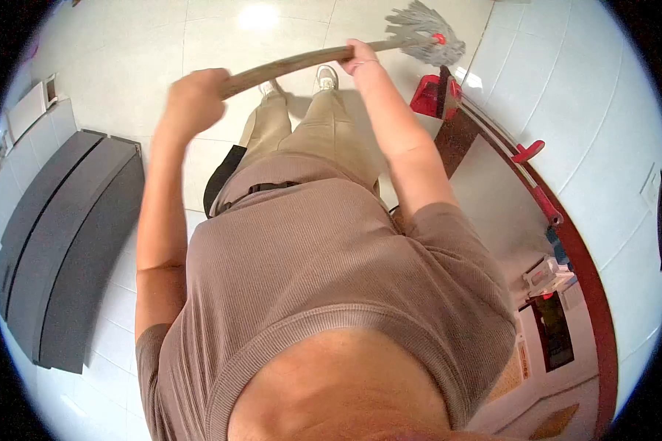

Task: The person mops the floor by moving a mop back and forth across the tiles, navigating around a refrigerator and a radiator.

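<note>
A mop with a wooden handle (294,67) stretches across the top of the head view. Its grey string head (426,35), with a red fitting, lies at the upper right by the foot of the tiled wall. My left hand (196,103) is wrapped round the near end of the handle. Farther along the shaft, toward the mop head, my right hand (360,57) grips it with closed fingers. Both arms reach forward over the pale floor. My shoes (326,77) stand below the handle.
A red dustpan (426,95) and a long-handled tool with a red grip (528,151) lean by the dark red door frame (592,294) on the right. A grey stepped unit (70,242) stands at the left wall. Light tiles (125,37) cover the floor.
</note>
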Motion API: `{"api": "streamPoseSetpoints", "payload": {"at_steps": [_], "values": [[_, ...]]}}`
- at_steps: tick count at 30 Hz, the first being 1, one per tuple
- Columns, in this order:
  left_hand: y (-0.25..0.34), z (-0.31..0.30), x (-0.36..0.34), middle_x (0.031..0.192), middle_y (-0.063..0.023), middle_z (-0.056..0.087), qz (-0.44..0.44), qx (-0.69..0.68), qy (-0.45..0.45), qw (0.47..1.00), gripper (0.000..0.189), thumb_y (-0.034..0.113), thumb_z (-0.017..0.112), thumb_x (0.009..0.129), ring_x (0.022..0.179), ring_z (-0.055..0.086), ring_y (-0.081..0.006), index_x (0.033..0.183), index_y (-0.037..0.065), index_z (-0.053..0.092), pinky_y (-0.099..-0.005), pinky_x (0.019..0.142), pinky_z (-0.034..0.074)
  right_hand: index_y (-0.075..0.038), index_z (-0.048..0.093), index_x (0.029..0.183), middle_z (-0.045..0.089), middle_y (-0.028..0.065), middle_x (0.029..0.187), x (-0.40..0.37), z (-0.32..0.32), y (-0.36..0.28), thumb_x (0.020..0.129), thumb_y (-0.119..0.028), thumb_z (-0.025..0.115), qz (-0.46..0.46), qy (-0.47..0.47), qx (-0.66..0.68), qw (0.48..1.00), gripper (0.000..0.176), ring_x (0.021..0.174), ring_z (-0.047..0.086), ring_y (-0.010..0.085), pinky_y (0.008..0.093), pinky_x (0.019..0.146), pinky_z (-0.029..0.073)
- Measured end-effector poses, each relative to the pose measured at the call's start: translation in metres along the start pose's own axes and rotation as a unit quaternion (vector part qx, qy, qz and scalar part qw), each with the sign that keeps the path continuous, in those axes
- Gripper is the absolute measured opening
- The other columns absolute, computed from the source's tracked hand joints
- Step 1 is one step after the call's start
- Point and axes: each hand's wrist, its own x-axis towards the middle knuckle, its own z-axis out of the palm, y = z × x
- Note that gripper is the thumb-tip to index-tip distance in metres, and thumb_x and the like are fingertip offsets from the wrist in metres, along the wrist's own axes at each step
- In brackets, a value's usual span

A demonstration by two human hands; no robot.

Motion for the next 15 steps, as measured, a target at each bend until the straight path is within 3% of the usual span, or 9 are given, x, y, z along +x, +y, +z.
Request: {"api": "streamPoseSetpoints", "payload": {"at_steps": [3, 6, 10, 12, 14, 15], "values": [[0.029, 0.022, 0.014, 0.074, -0.0150, 0.061, 0.044, 0.009, -0.031, 0.999, 0.019, 0.005, 0.049, 0.068, 0.074, 0.059, -0.0317, 0.083, 0.008, 0.058, -0.0405, 0.065, 0.047, -0.001, 0.043, 0.093, 0.053, 0.0137, 0.082, 0.001, -0.025, -0.024, 0.077, -0.007, 0.053, -0.007, 0.037, 0.072, 0.997, 0.020, 0.066, 0.055, 0.0293, 0.0427, 0.064, 0.050], [0.032, 0.019, 0.013, 0.074, -0.0155, 0.061, 0.047, 0.017, -0.028, 0.998, 0.018, 0.004, 0.048, 0.069, 0.074, 0.060, -0.0315, 0.083, 0.008, 0.058, -0.0402, 0.064, 0.047, -0.001, 0.042, 0.090, 0.054, 0.0145, 0.081, -0.002, -0.024, -0.025, 0.077, -0.006, 0.050, -0.021, 0.070, 0.035, 0.997, 0.015, 0.065, 0.055, 0.0288, 0.0421, 0.061, 0.050], [-0.027, 0.008, -0.003, 0.080, -0.0141, 0.062, -0.009, 0.012, 0.013, 1.000, 0.031, 0.001, 0.047, 0.070, 0.078, 0.060, -0.0300, 0.096, 0.010, 0.060, -0.0396, 0.069, 0.047, -0.002, 0.043, 0.090, 0.055, 0.0141, 0.081, 0.000, 0.028, 0.022, 0.079, -0.008, 0.045, -0.047, 0.070, -0.008, 0.996, 0.012, 0.061, 0.054, 0.0273, 0.0405, 0.057, 0.050], [-0.081, 0.009, -0.018, 0.083, -0.0142, 0.062, -0.033, 0.006, 0.010, 0.999, 0.035, -0.001, 0.047, 0.069, 0.079, 0.060, -0.0301, 0.099, 0.010, 0.060, -0.0393, 0.070, 0.047, -0.003, 0.043, 0.092, 0.055, 0.0137, 0.081, 0.012, 0.061, 0.066, 0.080, -0.009, 0.043, 0.015, 0.068, 0.019, 0.997, 0.013, 0.063, 0.055, 0.0270, 0.0402, 0.055, 0.049], [-0.120, 0.009, -0.038, 0.085, -0.0143, 0.062, -0.079, 0.005, -0.006, 0.997, 0.036, -0.001, 0.048, 0.069, 0.080, 0.059, -0.0307, 0.101, 0.011, 0.060, -0.0392, 0.070, 0.046, -0.004, 0.044, 0.094, 0.055, 0.0142, 0.083, -0.003, 0.090, 0.110, 0.081, -0.008, 0.043, 0.043, 0.046, -0.070, 0.996, 0.014, 0.068, 0.055, 0.0276, 0.0419, 0.057, 0.050], [-0.135, 0.007, -0.052, 0.086, -0.0141, 0.062, -0.113, 0.007, -0.023, 0.993, 0.037, 0.000, 0.049, 0.068, 0.081, 0.059, -0.0312, 0.101, 0.011, 0.060, -0.0393, 0.070, 0.046, -0.004, 0.043, 0.096, 0.054, 0.0143, 0.085, -0.017, 0.111, 0.135, 0.081, -0.007, 0.043, 0.041, 0.066, -0.031, 0.996, 0.016, 0.069, 0.055, 0.0282, 0.0427, 0.059, 0.050]]}}
